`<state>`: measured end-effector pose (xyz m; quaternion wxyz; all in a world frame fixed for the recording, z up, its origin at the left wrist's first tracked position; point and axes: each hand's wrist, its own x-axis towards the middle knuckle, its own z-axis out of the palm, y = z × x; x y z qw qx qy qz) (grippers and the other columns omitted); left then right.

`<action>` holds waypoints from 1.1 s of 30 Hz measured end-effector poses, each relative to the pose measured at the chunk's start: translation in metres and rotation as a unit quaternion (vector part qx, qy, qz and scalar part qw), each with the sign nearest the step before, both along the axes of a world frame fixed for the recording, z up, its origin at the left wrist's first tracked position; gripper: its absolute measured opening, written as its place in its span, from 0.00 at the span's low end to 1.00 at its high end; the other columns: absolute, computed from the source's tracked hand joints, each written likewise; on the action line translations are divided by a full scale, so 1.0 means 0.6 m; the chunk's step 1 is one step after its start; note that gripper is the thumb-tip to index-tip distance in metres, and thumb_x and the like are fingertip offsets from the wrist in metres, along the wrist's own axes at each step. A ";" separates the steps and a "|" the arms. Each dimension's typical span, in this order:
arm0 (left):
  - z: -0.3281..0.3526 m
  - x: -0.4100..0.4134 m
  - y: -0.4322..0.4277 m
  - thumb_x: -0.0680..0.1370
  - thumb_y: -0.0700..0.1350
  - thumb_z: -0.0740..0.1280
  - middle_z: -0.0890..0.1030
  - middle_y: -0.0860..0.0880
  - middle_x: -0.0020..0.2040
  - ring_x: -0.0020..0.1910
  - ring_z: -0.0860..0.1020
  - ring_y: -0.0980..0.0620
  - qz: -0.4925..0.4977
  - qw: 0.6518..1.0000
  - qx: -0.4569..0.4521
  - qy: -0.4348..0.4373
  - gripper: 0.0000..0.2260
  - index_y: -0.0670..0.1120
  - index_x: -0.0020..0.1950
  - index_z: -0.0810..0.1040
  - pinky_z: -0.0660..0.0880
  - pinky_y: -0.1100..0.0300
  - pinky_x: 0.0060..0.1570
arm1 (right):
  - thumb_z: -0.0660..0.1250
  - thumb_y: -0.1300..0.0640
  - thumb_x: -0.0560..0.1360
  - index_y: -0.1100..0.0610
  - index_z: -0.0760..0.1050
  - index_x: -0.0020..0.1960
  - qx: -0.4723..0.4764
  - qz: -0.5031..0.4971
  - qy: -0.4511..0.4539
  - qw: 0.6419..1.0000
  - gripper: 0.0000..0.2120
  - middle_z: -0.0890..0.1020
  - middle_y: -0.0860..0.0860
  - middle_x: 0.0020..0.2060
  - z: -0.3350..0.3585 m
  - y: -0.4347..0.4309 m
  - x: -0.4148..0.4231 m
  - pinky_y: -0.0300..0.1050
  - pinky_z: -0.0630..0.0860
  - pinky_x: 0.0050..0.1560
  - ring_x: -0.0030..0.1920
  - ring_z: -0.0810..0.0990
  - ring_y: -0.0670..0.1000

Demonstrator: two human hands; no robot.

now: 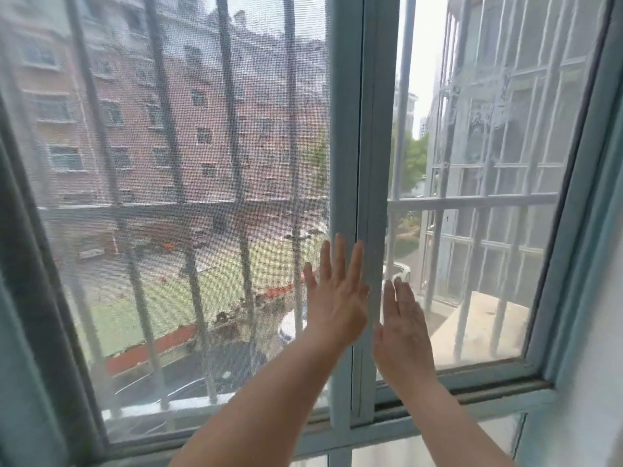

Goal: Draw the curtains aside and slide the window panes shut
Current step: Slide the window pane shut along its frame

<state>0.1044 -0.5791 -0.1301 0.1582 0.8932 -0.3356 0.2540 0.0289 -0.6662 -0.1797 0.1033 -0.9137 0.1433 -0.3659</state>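
A pale blue sliding window fills the view. Its two upright stiles (362,129) stand side by side at the middle. The left pane (188,163) carries a dark mesh screen; the right pane (472,214) looks lighter. My left hand (337,294) lies flat with fingers spread against the middle stiles, on their left side. My right hand (403,325) is flat against the right pane, just right of the stiles. Neither hand holds anything. A strip of blue-grey curtain (20,332) hangs at the far left edge.
Metal security bars (236,203) run outside the glass. The bottom track and sill (472,396) slope across the lower right. A white wall and the right frame post (580,230) close the right side. Buildings, grass and parked cars lie below outside.
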 end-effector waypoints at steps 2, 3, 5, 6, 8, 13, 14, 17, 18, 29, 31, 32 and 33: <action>0.001 0.006 0.021 0.81 0.53 0.46 0.20 0.52 0.68 0.68 0.23 0.50 0.024 1.000 0.000 -0.005 0.30 0.56 0.67 0.21 0.31 0.42 0.68 | 0.55 0.59 0.78 0.60 0.42 0.75 -0.001 0.030 -0.003 1.000 0.31 0.45 0.56 0.76 -0.001 0.020 0.010 0.44 0.38 0.73 0.75 0.40 0.51; 0.001 0.007 0.034 0.81 0.53 0.47 0.21 0.52 0.68 0.68 0.23 0.50 0.036 0.999 -0.001 -0.006 0.31 0.56 0.67 0.21 0.31 0.42 0.68 | 0.55 0.60 0.78 0.60 0.42 0.75 -0.001 0.046 -0.003 0.999 0.31 0.46 0.56 0.76 -0.003 0.030 0.015 0.44 0.38 0.72 0.75 0.41 0.51; -0.001 0.006 0.063 0.82 0.54 0.46 0.20 0.52 0.68 0.68 0.23 0.51 0.065 0.998 -0.004 -0.003 0.30 0.56 0.68 0.21 0.30 0.42 0.67 | 0.57 0.60 0.77 0.60 0.44 0.75 -0.006 0.083 -0.014 0.996 0.31 0.48 0.57 0.76 -0.005 0.054 0.024 0.45 0.39 0.73 0.75 0.44 0.53; -0.002 0.005 0.076 0.82 0.54 0.45 0.20 0.53 0.68 0.68 0.23 0.51 0.079 0.997 0.000 -0.004 0.30 0.56 0.68 0.21 0.29 0.42 0.67 | 0.57 0.60 0.77 0.60 0.45 0.75 -0.005 0.097 -0.013 0.995 0.31 0.48 0.56 0.76 -0.006 0.065 0.026 0.45 0.40 0.73 0.75 0.45 0.53; -0.005 -0.001 0.116 0.82 0.55 0.44 0.20 0.53 0.68 0.68 0.23 0.51 0.122 0.993 0.004 -0.001 0.29 0.56 0.68 0.21 0.29 0.43 0.67 | 0.58 0.60 0.77 0.59 0.46 0.75 0.003 0.138 -0.012 0.990 0.32 0.49 0.56 0.76 -0.007 0.098 0.032 0.45 0.40 0.72 0.75 0.45 0.52; -0.008 -0.025 0.215 0.81 0.57 0.45 0.20 0.54 0.68 0.68 0.23 0.51 0.211 0.977 0.000 0.026 0.30 0.56 0.69 0.23 0.28 0.45 0.66 | 0.58 0.57 0.78 0.58 0.45 0.76 0.001 0.223 0.002 0.975 0.32 0.45 0.54 0.76 -0.015 0.175 0.036 0.44 0.36 0.71 0.75 0.41 0.51; -0.009 -0.031 0.234 0.81 0.58 0.45 0.20 0.54 0.67 0.68 0.24 0.51 0.228 0.973 0.002 0.034 0.30 0.56 0.68 0.23 0.28 0.45 0.65 | 0.57 0.56 0.78 0.57 0.44 0.76 0.000 0.238 0.006 0.971 0.32 0.44 0.54 0.76 -0.017 0.189 0.035 0.44 0.36 0.71 0.75 0.40 0.51; -0.016 -0.057 0.298 0.81 0.58 0.44 0.22 0.52 0.69 0.69 0.24 0.51 0.288 0.956 0.011 0.060 0.29 0.56 0.68 0.24 0.30 0.44 0.66 | 0.55 0.54 0.79 0.57 0.43 0.76 0.005 0.284 0.021 0.959 0.31 0.43 0.53 0.76 -0.019 0.237 0.027 0.45 0.36 0.71 0.75 0.39 0.50; -0.020 -0.065 0.318 0.81 0.58 0.44 0.23 0.52 0.69 0.69 0.25 0.50 0.306 0.950 0.015 0.064 0.28 0.55 0.68 0.24 0.30 0.44 0.66 | 0.54 0.53 0.79 0.56 0.42 0.76 0.006 0.292 0.028 0.956 0.31 0.43 0.53 0.76 -0.019 0.252 0.025 0.46 0.37 0.72 0.75 0.38 0.50; -0.052 -0.143 0.599 0.80 0.58 0.42 0.20 0.53 0.67 0.70 0.26 0.52 0.446 0.892 -0.035 0.067 0.29 0.58 0.65 0.19 0.31 0.45 0.68 | 0.48 0.49 0.80 0.54 0.38 0.75 -0.057 0.427 0.080 0.899 0.29 0.40 0.51 0.76 -0.044 0.507 -0.011 0.48 0.33 0.71 0.72 0.31 0.48; -0.059 -0.162 0.666 0.80 0.58 0.43 0.22 0.52 0.69 0.70 0.27 0.51 0.473 0.878 -0.026 0.074 0.29 0.57 0.64 0.19 0.34 0.44 0.68 | 0.48 0.49 0.80 0.54 0.38 0.76 -0.059 0.448 0.087 0.888 0.29 0.41 0.51 0.76 -0.051 0.571 -0.024 0.48 0.33 0.71 0.74 0.34 0.49; -0.061 -0.168 0.688 0.81 0.58 0.43 0.23 0.52 0.69 0.71 0.28 0.50 0.479 0.873 -0.027 0.082 0.29 0.56 0.65 0.21 0.35 0.43 0.69 | 0.49 0.50 0.80 0.53 0.39 0.76 -0.058 0.454 0.093 0.884 0.29 0.41 0.50 0.76 -0.050 0.591 -0.030 0.48 0.34 0.71 0.74 0.35 0.49; -0.063 -0.182 0.728 0.81 0.57 0.44 0.23 0.52 0.69 0.71 0.29 0.50 0.495 0.865 -0.024 0.085 0.29 0.55 0.67 0.23 0.36 0.43 0.69 | 0.49 0.50 0.80 0.53 0.39 0.76 -0.054 0.469 0.102 0.876 0.29 0.42 0.50 0.76 -0.050 0.630 -0.038 0.48 0.34 0.71 0.74 0.36 0.49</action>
